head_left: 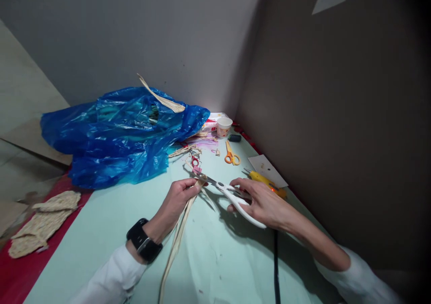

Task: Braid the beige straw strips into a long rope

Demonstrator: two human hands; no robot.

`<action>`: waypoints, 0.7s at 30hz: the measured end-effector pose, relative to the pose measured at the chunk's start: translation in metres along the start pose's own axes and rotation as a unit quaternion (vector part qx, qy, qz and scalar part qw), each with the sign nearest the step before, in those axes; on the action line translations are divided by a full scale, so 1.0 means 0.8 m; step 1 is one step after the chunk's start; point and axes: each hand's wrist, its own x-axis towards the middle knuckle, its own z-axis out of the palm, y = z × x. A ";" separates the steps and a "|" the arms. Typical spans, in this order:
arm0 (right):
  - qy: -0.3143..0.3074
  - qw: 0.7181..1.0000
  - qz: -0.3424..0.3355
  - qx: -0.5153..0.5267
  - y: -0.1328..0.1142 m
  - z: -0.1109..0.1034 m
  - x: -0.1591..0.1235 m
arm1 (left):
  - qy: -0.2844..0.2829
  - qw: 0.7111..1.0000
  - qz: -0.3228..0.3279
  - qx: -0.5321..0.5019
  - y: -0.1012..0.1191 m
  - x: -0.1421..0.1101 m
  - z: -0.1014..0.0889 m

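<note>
Between the thumb and fingers of my left hand [182, 198] is a long, pale dried-fibre strip [177, 245], which trails down toward the near edge. My right hand [262, 203] is wrapped round a pair of white-handled scissors [235, 198]. Their blades reach left to the upper end of the strip, just beside my left fingertips. Whether the blades touch the strip I cannot tell. Just beyond the blade tips lie a small pink piece [197, 170] and a red ring-shaped item [194, 161].
A big blue plastic bag [117, 138] with pale strips on top fills the back left. Farther right are a paper cup [224, 127], orange scissors [231, 155], a dark spool [235, 138] and a yellow glue gun [266, 182]. A woven piece [47, 221] lies at left; a black cord [276, 268] runs nearby.
</note>
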 end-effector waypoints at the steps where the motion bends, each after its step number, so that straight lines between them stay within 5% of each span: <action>1: -0.001 1.000 0.000 0.002 -0.001 0.000 0.001 | 0.000 1.000 -0.002 -0.001 0.000 0.000 0.000; 9: 0.005 0.999 0.003 0.037 0.002 -0.003 0.004 | 0.007 1.000 -0.013 -0.004 -0.003 0.003 -0.001; 12: 0.074 0.996 0.022 0.034 0.014 -0.024 0.003 | 0.018 1.000 -0.015 0.004 -0.001 0.002 -0.001; 15: 0.146 0.984 0.056 -0.082 0.036 -0.051 0.003 | 0.021 0.999 -0.023 0.009 0.000 0.001 -0.001; 21: 0.130 0.932 0.149 -0.304 0.079 -0.054 0.021 | 0.013 1.000 -0.021 0.015 -0.002 0.001 -0.001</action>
